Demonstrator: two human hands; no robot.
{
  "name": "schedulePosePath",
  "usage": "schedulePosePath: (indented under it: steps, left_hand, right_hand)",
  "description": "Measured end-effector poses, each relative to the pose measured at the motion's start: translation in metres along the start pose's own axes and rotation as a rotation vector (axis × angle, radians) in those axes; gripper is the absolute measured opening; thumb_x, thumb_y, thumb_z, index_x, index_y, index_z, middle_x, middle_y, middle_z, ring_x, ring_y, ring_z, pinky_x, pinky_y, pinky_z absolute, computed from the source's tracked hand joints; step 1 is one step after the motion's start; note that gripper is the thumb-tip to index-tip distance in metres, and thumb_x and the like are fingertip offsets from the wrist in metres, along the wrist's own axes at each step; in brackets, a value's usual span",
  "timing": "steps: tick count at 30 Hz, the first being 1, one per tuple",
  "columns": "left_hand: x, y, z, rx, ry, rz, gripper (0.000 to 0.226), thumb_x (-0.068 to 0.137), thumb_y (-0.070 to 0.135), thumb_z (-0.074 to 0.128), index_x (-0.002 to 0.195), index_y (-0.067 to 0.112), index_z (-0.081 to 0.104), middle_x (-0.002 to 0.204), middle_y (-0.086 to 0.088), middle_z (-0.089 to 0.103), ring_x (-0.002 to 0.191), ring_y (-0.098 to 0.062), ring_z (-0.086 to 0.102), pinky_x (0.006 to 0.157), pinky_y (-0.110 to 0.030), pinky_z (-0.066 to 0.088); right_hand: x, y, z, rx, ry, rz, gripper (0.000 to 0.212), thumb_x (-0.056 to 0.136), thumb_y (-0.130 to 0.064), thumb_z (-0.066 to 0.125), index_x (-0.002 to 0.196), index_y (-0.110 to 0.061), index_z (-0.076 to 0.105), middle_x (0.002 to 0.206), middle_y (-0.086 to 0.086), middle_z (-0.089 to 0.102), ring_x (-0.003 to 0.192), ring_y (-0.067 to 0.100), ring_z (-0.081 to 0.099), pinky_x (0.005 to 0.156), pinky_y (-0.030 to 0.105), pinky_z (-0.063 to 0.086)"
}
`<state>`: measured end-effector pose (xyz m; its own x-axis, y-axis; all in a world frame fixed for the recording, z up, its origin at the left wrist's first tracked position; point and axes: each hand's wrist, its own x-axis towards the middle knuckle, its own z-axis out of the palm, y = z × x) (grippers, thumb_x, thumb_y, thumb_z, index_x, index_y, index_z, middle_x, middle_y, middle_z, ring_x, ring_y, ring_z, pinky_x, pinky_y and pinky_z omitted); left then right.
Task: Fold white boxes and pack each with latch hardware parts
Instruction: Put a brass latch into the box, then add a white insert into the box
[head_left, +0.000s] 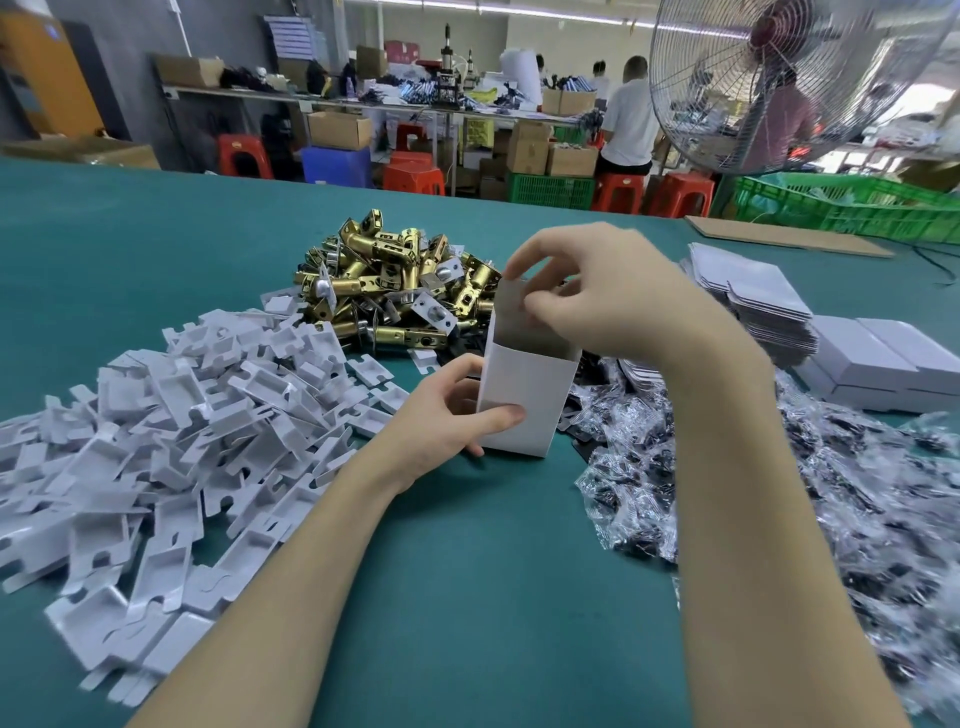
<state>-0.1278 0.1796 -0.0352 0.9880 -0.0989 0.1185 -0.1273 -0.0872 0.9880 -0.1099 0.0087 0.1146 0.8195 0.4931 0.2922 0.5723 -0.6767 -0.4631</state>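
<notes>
Box: white carton (524, 400) stood upright, light, thin, crushable.
Left hand (447, 410): gripped its lower wall, 9 o'clock side.
Right hand (608, 296): pinched top flap.

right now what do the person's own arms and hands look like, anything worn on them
Both forearms are bare as far as the view shows, with no sleeves visible. The left hand and right hand wear no gloves, rings, watch or wristbands. Fingernails look short and unpainted.

On the bench (467, 571) a box (524, 400) stands upright at the middle. Plastic trays (156, 457) lie heaped to its left, latches (395, 286) piled behind it, bagged parts (779, 493) spread to its right, flat cartons (748, 296) stacked beyond those.
</notes>
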Motion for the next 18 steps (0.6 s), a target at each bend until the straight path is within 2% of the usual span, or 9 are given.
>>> schedulePosePath:
  steps: [5,8,9,12,13,15,18]
  left_hand:
    - [0.000,-0.002,-0.001,0.016,-0.013,-0.003,0.041,0.081,0.032,0.077,0.120,0.025,0.063,0.110,0.006,0.076,0.100,-0.011,0.070,0.060,-0.024,0.053]
    - [0.001,-0.002,0.000,0.023,-0.008,-0.007,0.043,0.081,0.033,0.077,0.121,0.026,0.063,0.111,0.005,0.076,0.100,-0.012,0.070,0.060,-0.024,0.052]
    - [0.001,-0.002,0.000,0.024,-0.007,-0.010,0.043,0.081,0.033,0.077,0.121,0.026,0.063,0.111,0.005,0.076,0.100,-0.013,0.070,0.060,-0.024,0.052]
    - [0.001,-0.002,0.000,0.024,-0.004,-0.010,0.044,0.081,0.033,0.077,0.122,0.026,0.063,0.111,0.003,0.076,0.099,-0.012,0.070,0.059,-0.023,0.051]
    - [0.002,-0.001,0.000,0.028,-0.003,-0.011,0.044,0.081,0.033,0.077,0.122,0.026,0.063,0.110,0.003,0.076,0.098,-0.012,0.070,0.058,-0.023,0.051]
    - [0.001,-0.001,-0.001,0.044,-0.013,-0.012,0.046,0.080,0.033,0.077,0.124,0.028,0.063,0.110,0.004,0.076,0.097,-0.010,0.070,0.058,-0.022,0.051]
    - [0.001,0.000,-0.002,0.097,-0.072,-0.014,0.050,0.080,0.030,0.078,0.128,0.032,0.062,0.113,0.010,0.076,0.097,-0.010,0.071,0.062,-0.024,0.054]
  right_hand:
    - [-0.006,0.019,-0.015,0.162,0.182,0.029,0.019,0.093,-0.014,0.063,0.102,-0.027,0.074,0.091,-0.005,0.077,0.085,0.017,0.074,0.087,0.041,0.060]
    - [-0.009,0.029,-0.018,0.172,0.181,0.087,0.010,0.094,-0.027,0.067,0.102,-0.032,0.071,0.096,-0.011,0.075,0.091,0.015,0.072,0.091,0.044,0.059]
    - [-0.009,0.033,-0.020,0.164,0.145,0.116,0.012,0.094,-0.036,0.069,0.106,-0.035,0.070,0.100,-0.014,0.073,0.094,0.013,0.071,0.093,0.043,0.057]
    - [-0.012,0.042,-0.021,0.114,-0.144,0.228,0.050,0.083,-0.062,0.073,0.125,-0.041,0.056,0.114,-0.017,0.066,0.099,0.007,0.067,0.088,0.034,0.053]
    - [-0.012,0.044,-0.019,0.133,-0.274,0.263,0.056,0.079,-0.061,0.077,0.126,-0.042,0.051,0.115,-0.016,0.066,0.096,0.008,0.069,0.083,0.031,0.055]
    - [-0.012,0.051,-0.009,0.193,-0.477,0.315,0.052,0.078,-0.045,0.085,0.117,-0.037,0.052,0.114,-0.007,0.070,0.093,0.011,0.074,0.079,0.029,0.061]
    - [-0.009,0.063,0.014,0.237,-0.599,0.349,0.031,0.083,-0.020,0.085,0.106,-0.031,0.066,0.110,0.003,0.075,0.090,0.015,0.074,0.079,0.027,0.062]
